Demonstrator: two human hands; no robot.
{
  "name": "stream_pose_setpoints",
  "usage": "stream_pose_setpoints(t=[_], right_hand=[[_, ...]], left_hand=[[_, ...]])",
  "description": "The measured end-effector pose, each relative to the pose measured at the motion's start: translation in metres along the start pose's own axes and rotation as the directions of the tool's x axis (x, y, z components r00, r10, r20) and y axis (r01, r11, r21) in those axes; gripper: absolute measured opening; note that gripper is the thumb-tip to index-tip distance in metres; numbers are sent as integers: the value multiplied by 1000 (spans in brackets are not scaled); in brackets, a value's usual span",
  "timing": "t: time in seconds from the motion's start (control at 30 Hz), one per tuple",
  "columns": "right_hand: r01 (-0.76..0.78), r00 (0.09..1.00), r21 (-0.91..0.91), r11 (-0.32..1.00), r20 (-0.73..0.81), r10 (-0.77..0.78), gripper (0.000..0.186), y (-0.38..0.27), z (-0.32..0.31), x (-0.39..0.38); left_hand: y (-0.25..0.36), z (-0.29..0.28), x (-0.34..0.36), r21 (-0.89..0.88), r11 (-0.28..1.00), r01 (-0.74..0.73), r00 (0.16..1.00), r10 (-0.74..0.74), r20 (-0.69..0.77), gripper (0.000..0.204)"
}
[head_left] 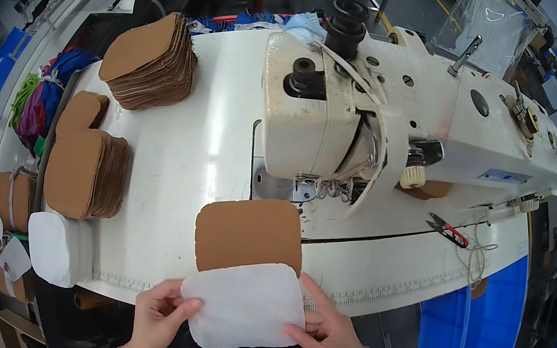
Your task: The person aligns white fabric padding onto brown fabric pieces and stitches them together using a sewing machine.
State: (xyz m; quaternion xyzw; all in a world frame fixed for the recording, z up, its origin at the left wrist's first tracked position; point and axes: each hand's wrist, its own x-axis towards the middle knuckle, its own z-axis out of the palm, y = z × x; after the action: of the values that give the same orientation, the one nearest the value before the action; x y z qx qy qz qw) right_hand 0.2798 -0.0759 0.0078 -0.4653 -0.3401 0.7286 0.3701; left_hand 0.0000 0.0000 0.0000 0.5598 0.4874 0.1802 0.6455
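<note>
1. Both hands are at work low and central from where I stand: the left hand (159,316) pinches one side of a white, round-cornered, roughly rectangular cloth-like panel (245,305), thumb on top, and the right hand (335,342) grips the opposite side the same way.
2. That white panel runs its long axis left to right between them, the right end tipped slightly farther from the body; its near part overhangs the front edge of the white, smooth-topped desk (159,228).
3. Straight beyond it lies a brown, round-cornered, flat panel (250,234), its near edge covered by the white one, so I cannot tell its full depth. Of the two, the right hand is nearer, its index finger stretched to the brown panel's near right corner.
4. Just past the brown panel's far edge stands the cream-white metal sewing machine (348,112), its head above and slightly right of that edge.
5. Off to the left on the desk sit a tall brown stack of panels (137,56), a nearer brown stack (73,170) and a white stack of panels (52,250).
6. To the right lie red-and-black thread snips (447,232), with a blue plastic bin (491,335) beyond the desk edge.
</note>
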Motion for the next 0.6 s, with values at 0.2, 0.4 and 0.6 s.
stream_pose_setpoints(t=[0.2,0.4,0.6], right_hand=[[614,652,-755,232,320,-687,62,-9,-34,30],[488,553,-825,-285,544,-631,34,-38,-58,70],[418,523,-772,-479,636,-568,31,-30,-41,83]], left_hand=[[43,6,35,159,919,-361,860,394,-324,32],[49,-13,86,295,915,-276,914,344,-213,20],[40,-27,79,489,849,-200,931,320,-175,23]])
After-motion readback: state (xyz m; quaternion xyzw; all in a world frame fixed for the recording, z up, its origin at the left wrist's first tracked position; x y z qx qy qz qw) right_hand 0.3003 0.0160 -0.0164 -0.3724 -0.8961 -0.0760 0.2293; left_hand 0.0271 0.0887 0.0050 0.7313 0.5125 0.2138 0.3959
